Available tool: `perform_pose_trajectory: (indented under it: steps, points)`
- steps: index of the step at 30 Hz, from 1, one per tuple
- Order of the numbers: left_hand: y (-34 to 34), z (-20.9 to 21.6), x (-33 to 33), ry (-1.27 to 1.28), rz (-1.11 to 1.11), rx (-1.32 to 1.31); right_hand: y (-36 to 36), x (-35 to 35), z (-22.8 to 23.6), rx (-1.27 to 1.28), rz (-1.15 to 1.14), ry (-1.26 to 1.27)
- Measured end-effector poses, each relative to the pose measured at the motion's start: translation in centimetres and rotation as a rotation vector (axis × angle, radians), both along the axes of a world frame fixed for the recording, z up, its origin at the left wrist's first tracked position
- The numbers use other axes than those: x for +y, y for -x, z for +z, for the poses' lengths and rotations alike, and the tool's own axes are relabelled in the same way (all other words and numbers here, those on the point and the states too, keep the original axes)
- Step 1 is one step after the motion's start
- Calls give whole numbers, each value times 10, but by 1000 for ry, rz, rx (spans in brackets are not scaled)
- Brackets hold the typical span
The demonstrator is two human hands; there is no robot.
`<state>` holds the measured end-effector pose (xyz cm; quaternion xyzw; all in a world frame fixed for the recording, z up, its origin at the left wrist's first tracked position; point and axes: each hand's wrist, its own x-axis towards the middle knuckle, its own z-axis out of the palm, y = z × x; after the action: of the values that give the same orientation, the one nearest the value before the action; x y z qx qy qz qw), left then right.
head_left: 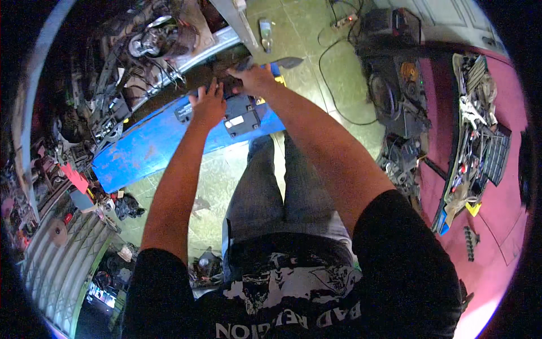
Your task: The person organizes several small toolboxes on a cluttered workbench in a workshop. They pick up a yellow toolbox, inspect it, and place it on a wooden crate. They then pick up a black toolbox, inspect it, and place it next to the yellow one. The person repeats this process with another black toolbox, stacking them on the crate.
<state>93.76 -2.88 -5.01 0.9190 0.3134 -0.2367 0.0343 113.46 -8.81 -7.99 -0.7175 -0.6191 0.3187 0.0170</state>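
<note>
A black plastic case (241,117) with a white label lies on the blue bench (141,150). My left hand (209,107) rests at its left side, fingers spread and lying on dark parts there. Just beyond the case, my right hand (261,83) is closed, its thumb pointing left. Whatever it grips is dark and partly hidden by the fingers, so I cannot make it out. A pointed, blade-shaped metal thing (289,62) sticks out to the right past that hand. Beside the right wrist, a small yellow part (278,74) shows at the bench's end.
Shelves of metal parts and wires (161,42) stand along the far left. A bottle (265,35) is on the tiled floor beyond the bench. A black cable (324,73) curves across the floor at right, near a speaker (384,93). A pink-red panel (491,186) carries scattered parts.
</note>
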Motion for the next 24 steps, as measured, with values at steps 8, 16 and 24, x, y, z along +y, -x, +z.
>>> perform_pose_trajectory:
  steps: [8,16,24]
  points:
    - [0,-13,12,18,-12,-71,1,4,12,-58,2,-27]
    - [-29,-4,37,-2,52,-12,14,45,-7,-340,94,-65]
    - [-47,0,30,-25,201,3,-10,19,-13,-267,78,-505]
